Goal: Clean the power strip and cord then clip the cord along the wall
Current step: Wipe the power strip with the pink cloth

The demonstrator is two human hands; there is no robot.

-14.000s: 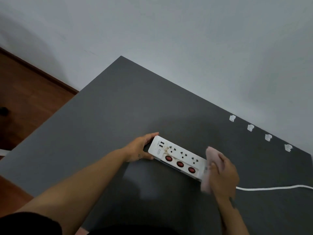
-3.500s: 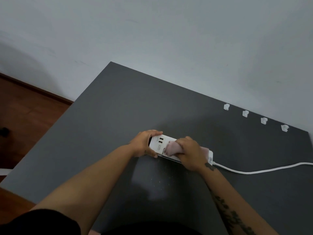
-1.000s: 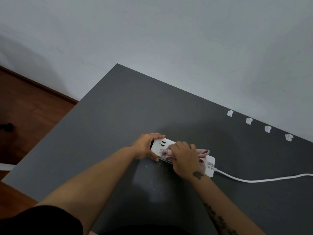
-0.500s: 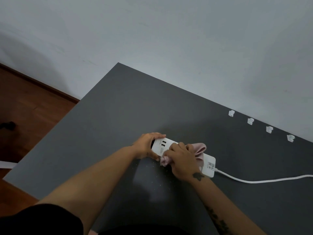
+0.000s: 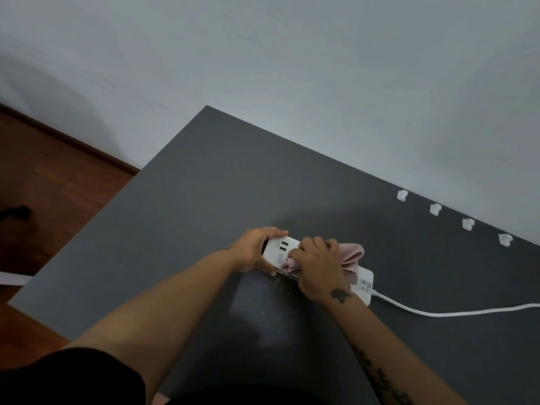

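Power strip (image 5: 276,253): white plastic, smooth, slight sheen. Cord (image 5: 438,313): white, smooth plastic jacket. Cloth (image 5: 352,254): pink, soft, matt, loose folds. Clips (image 5: 435,209): white plastic, look slightly translucent. Worktop (image 5: 204,200): dark grey, matt, even finish, fine pale grit (image 5: 276,283) on it by the strip. Wall (image 5: 292,68): pale paint, matt, a few faint scuffs. Floor (image 5: 43,176): reddish-brown wood, low sheen.

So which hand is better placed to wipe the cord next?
Probably the right hand: it grips the pink cloth, nearer the cord. The left hand holds the power strip's opposite end.
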